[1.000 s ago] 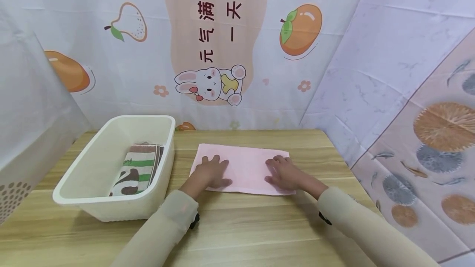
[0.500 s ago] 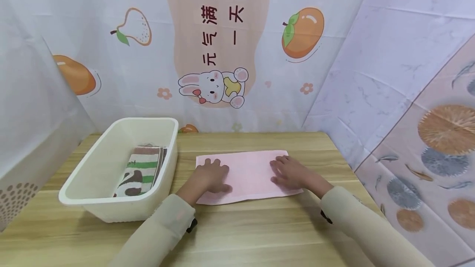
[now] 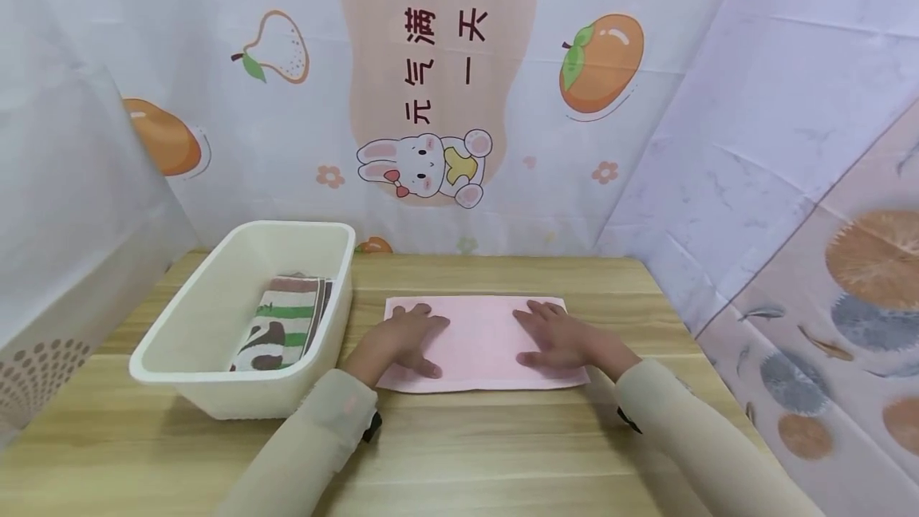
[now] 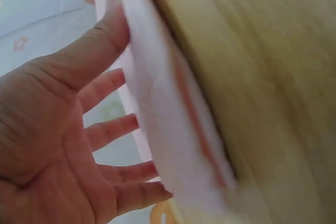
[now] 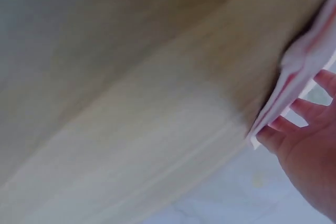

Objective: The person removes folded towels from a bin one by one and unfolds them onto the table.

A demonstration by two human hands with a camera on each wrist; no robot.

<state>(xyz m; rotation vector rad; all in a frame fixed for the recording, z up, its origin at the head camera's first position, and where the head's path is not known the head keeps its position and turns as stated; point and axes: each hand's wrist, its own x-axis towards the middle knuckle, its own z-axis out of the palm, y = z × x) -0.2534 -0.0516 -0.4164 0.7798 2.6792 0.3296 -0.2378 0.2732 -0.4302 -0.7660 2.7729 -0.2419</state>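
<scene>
A pink folded towel [image 3: 481,341] lies flat on the wooden table, its long side running left to right. My left hand [image 3: 405,339] rests on its left part with the fingers spread. On the right part rests my right hand [image 3: 563,339], fingers likewise spread and lightly bent. The left wrist view shows the left fingertips and thumb touching the top of the towel [image 4: 157,98], whose layered edge faces the camera. In the right wrist view, the fingers of the right hand [image 5: 310,145] touch the towel [image 5: 294,72] near its corner.
A white plastic basin [image 3: 244,377] stands to the left of the towel. Inside it lies a folded striped towel [image 3: 287,317] with green, white and brown bands. Behind the wooden table [image 3: 474,453] hangs a printed curtain [image 3: 301,126], with another patterned sheet on the right.
The pink towel has been turned slightly and now lies straighter, with its near edge closer to me. Both hands have stayed on it. The head view has shifted a little.
</scene>
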